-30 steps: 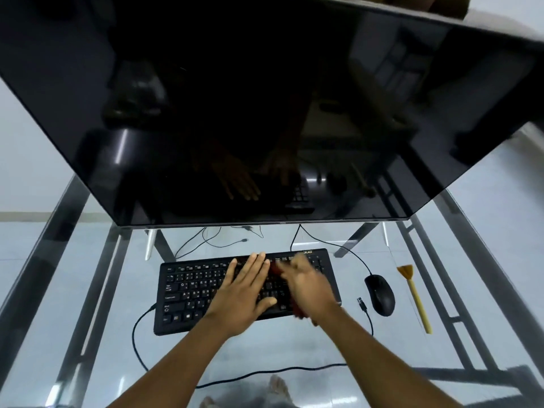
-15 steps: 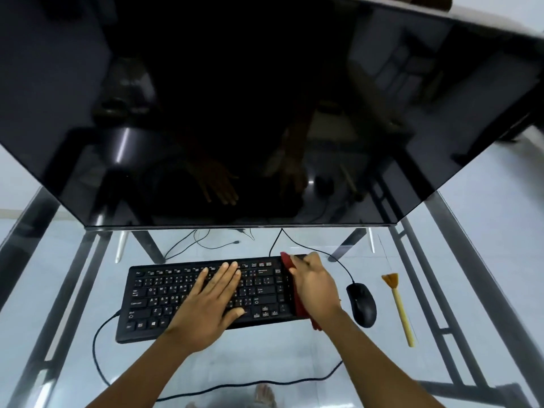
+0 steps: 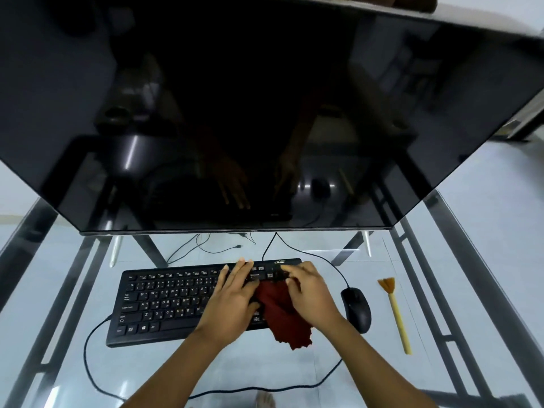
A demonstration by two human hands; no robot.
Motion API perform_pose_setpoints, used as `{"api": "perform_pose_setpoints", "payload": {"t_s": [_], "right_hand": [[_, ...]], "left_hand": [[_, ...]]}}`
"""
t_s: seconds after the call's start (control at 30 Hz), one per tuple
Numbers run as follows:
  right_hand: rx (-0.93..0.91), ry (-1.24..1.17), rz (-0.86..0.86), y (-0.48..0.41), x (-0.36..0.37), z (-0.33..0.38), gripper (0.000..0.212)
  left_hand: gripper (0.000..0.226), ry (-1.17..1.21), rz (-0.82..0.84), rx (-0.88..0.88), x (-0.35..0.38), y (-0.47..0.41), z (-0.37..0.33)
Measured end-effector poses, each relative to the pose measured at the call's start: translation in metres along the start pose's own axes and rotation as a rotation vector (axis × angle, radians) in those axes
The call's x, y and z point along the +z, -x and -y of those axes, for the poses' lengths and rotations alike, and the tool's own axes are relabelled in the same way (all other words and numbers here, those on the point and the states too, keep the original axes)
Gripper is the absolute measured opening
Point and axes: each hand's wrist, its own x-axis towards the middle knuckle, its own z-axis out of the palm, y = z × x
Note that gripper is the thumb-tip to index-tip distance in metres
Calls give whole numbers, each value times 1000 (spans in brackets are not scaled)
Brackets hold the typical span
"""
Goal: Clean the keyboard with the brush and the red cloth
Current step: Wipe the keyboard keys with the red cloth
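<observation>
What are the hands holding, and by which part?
The right hand grips the red cloth by its upper end, over the keyboard. The left hand holds nothing; it lies flat on the keys.

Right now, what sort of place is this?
Probably a home or office computer desk: a glass table holds a big dark monitor, a black keyboard and a mouse. The right hand holds a red cloth on the keyboard.

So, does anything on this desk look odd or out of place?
Nothing looks damaged or spilled. One loose cable lies behind the keyboard with its plug free, and the cloth in the right hand droops over the keyboard's front edge.
</observation>
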Motion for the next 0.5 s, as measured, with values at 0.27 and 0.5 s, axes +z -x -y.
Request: {"api": "perform_pose_setpoints", "payload": {"t_s": [0.27, 0.5], "right_hand": [[30, -75, 609, -22, -45, 13, 51], [125, -420, 330, -2, -105, -5, 18]], "left_hand": [[29, 608, 153, -213, -50, -34, -30], [35, 992, 154, -295, -74, -67, -84]]}}
